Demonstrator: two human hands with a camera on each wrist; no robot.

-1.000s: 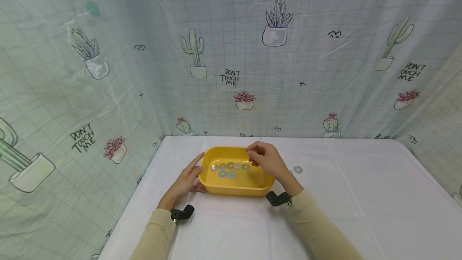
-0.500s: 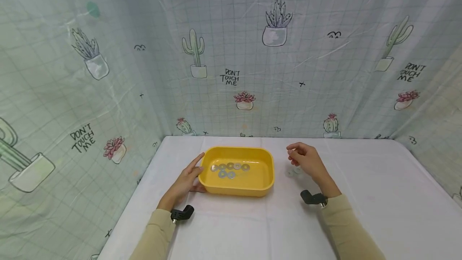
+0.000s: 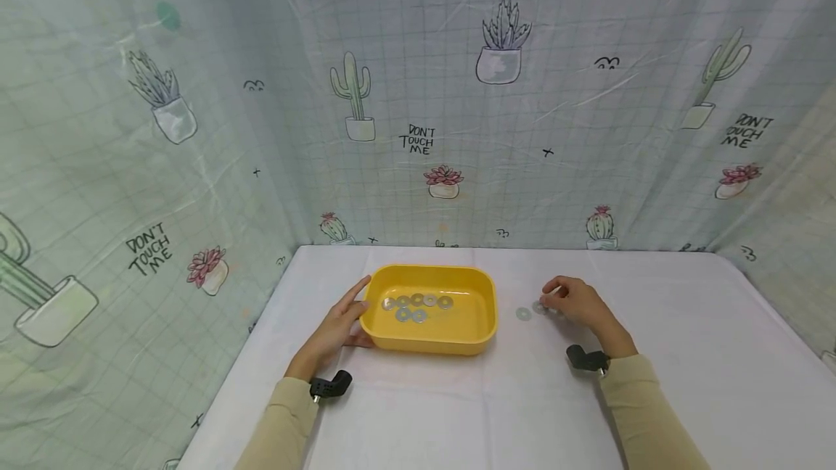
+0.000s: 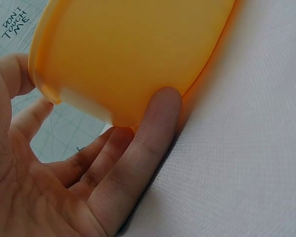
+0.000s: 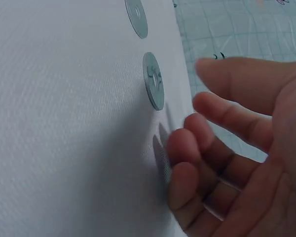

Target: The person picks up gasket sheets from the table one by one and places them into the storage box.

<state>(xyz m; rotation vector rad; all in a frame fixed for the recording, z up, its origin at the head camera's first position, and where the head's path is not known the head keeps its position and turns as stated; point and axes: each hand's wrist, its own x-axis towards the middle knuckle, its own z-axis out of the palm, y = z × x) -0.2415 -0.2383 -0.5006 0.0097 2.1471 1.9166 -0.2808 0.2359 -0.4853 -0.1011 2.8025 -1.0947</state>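
Observation:
A yellow plastic tray (image 3: 427,345) sits on the white-covered table, with several flat metal washers (image 3: 419,316) lying inside it. My left hand (image 3: 336,325) holds the tray at its left end. In the left wrist view the thumb and a finger are at the rim, and another finger (image 4: 160,116) lies against the outer wall. To the right of the tray, my right hand (image 3: 578,303) is low over loose washers (image 3: 524,314). The right wrist view shows its fingers loosely bent with nothing between them, beside a flat washer (image 5: 154,81).
The white tablecloth (image 3: 418,412) covers the table. Behind and to the left hangs a curtain (image 3: 392,187) printed with cacti and potted plants. A black wrist camera (image 3: 331,385) is strapped to the left wrist, another (image 3: 588,359) to the right.
My right hand has moved right, from over the tray to the loose washers, and come down close to them. The left hand and the tray have stayed in place.

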